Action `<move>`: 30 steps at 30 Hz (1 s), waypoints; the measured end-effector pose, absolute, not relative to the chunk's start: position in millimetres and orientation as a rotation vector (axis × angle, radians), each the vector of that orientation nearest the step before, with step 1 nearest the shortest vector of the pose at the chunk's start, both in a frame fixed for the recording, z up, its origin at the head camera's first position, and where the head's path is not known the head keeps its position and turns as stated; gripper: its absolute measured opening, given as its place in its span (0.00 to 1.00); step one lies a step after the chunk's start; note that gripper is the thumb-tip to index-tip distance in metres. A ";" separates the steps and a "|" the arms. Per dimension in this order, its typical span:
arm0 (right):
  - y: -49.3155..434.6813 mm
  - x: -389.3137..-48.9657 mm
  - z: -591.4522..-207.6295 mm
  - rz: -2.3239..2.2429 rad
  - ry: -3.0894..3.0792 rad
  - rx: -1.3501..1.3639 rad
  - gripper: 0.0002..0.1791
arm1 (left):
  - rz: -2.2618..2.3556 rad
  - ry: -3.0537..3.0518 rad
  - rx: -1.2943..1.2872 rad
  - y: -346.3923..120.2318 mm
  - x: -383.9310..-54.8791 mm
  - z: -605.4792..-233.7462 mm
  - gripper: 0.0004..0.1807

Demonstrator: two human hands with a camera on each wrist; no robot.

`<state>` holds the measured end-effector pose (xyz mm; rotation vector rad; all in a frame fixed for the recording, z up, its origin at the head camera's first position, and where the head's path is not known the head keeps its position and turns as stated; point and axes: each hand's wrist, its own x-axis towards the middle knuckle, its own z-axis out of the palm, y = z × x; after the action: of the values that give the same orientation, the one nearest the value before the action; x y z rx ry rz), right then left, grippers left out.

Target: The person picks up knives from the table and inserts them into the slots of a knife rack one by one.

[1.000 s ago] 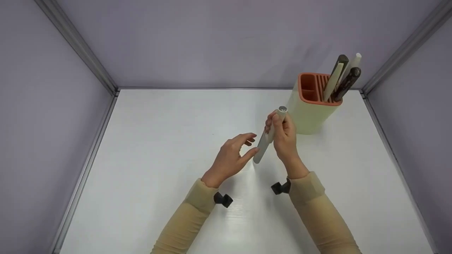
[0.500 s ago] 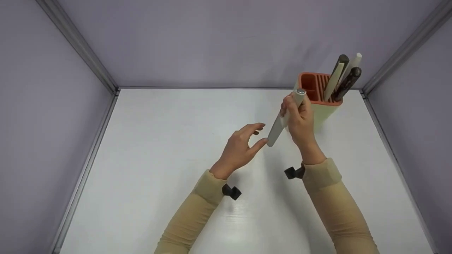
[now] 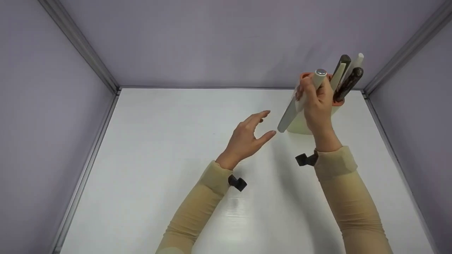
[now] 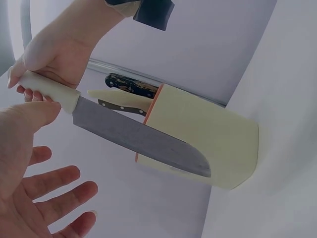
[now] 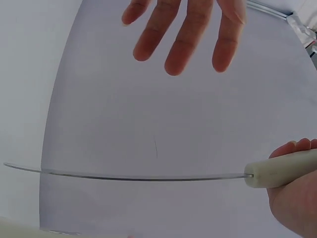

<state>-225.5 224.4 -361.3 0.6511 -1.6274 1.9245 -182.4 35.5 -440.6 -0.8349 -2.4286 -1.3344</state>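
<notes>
My right hand grips a kitchen knife by its pale handle, with the blade slanting down to the left. In the left wrist view the broad grey blade overlaps the side of a pale green knife block. Seen from the right wrist, the blade is nearly edge-on and the white handle sits in the curled fingers. My left hand is held with spread, fairly straight fingers just left of the blade tip, holding nothing. The hand partly covers the block's orange slotted top.
Several knives stand in the block's right-hand slots, among them a dark-handled knife and a white-handled one. The block stands on a white table near the back wall. Grey-lilac walls enclose the sides.
My right hand has carried the knife up and to the right, from in front of the block to over its top. The left hand has followed up and right, staying beside the blade tip.
</notes>
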 end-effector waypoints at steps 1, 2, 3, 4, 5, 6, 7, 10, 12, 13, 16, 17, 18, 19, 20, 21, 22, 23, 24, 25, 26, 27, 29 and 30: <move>225.7 -226.7 -358.3 1.915 -1.622 0.650 0.07 | -1.329 -2.429 -0.837 36.6 -183.5 -440.1 0.33; 226.9 -227.8 -355.2 1.908 -1.616 0.648 0.07 | -1.325 -2.430 -0.840 37.6 -184.6 -439.4 0.33; 228.2 -228.8 -352.1 1.906 -1.607 0.642 0.07 | -1.320 -2.430 -0.844 38.9 -185.9 -438.9 0.33; 229.4 -229.4 -348.9 1.904 -1.603 0.631 0.07 | -1.314 -2.429 -0.848 40.2 -187.1 -438.2 0.33; 230.8 -229.8 -345.6 1.897 -1.603 0.618 0.07 | -1.310 -2.426 -0.854 41.6 -188.5 -437.7 0.33; 232.2 -230.2 -342.5 1.892 -1.604 0.607 0.06 | -1.305 -2.425 -0.858 43.1 -189.8 -436.9 0.34; 233.5 -230.5 -339.4 1.888 -1.604 0.595 0.06 | -1.301 -2.422 -0.863 44.6 -191.1 -435.9 0.34; 237.1 -231.3 -329.6 1.897 -1.584 0.571 0.07 | -1.291 -2.417 -0.878 49.2 -195.0 -433.3 0.34; 239.4 -231.8 -323.1 1.909 -1.561 0.565 0.07 | -1.287 -2.417 -0.885 51.7 -196.7 -431.6 0.34; 240.5 -232.0 -319.8 1.913 -1.547 0.567 0.07 | -1.289 -2.415 -0.891 53.0 -197.4 -431.2 0.34; 243.7 -232.2 -309.4 1.919 -1.498 0.576 0.08 | -1.302 -2.415 -0.906 56.5 -198.4 -430.1 0.34; 244.6 -232.3 -305.8 1.918 -1.482 0.577 0.09 | -1.307 -2.417 -0.908 57.7 -198.3 -429.7 0.34; 245.4 -232.3 -302.2 1.915 -1.465 0.578 0.09 | -1.311 -2.419 -0.909 58.7 -198.1 -429.4 0.34; 246.2 -232.4 -298.5 1.917 -1.446 0.578 0.09 | -1.315 -2.421 -0.910 60.1 -198.0 -429.3 0.34; 246.9 -232.4 -295.0 1.921 -1.426 0.572 0.09 | -1.316 -2.423 -0.910 61.5 -197.7 -429.0 0.34; 247.5 -232.3 -291.8 1.924 -1.408 0.567 0.09 | -1.322 -2.422 -0.915 63.0 -197.4 -428.7 0.34; 248.0 -232.5 -288.6 1.924 -1.394 0.563 0.09 | -1.325 -2.422 -0.917 64.6 -197.2 -428.6 0.34; 248.6 -232.6 -285.8 1.919 -1.387 0.559 0.09 | -1.330 -2.419 -0.920 66.2 -197.1 -428.6 0.34; 249.0 -232.7 -283.3 1.919 -1.377 0.557 0.09 | -1.335 -2.412 -0.928 67.8 -196.9 -428.5 0.34; 249.5 -232.7 -281.1 1.920 -1.368 0.559 0.09 | -1.339 -2.406 -0.937 69.4 -196.9 -428.5 0.34; 250.0 -232.6 -279.3 1.913 -1.365 0.561 0.10 | -1.343 -2.400 -0.944 70.9 -196.5 -428.3 0.34; 250.2 -232.7 -277.5 1.907 -1.363 0.564 0.10 | -1.344 -2.393 -0.951 72.3 -196.3 -428.3 0.34; 250.7 -233.0 -274.6 1.903 -1.351 0.571 0.10 | -1.348 -2.379 -0.965 74.6 -196.0 -428.4 0.34; 250.9 -233.3 -273.5 1.903 -1.343 0.573 0.11 | -1.344 -2.378 -0.968 75.7 -195.9 -428.5 0.34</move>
<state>-233.3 250.9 -273.5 0.5731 -1.3427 1.9028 -195.9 75.7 -428.5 -0.9683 -2.3778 -1.3443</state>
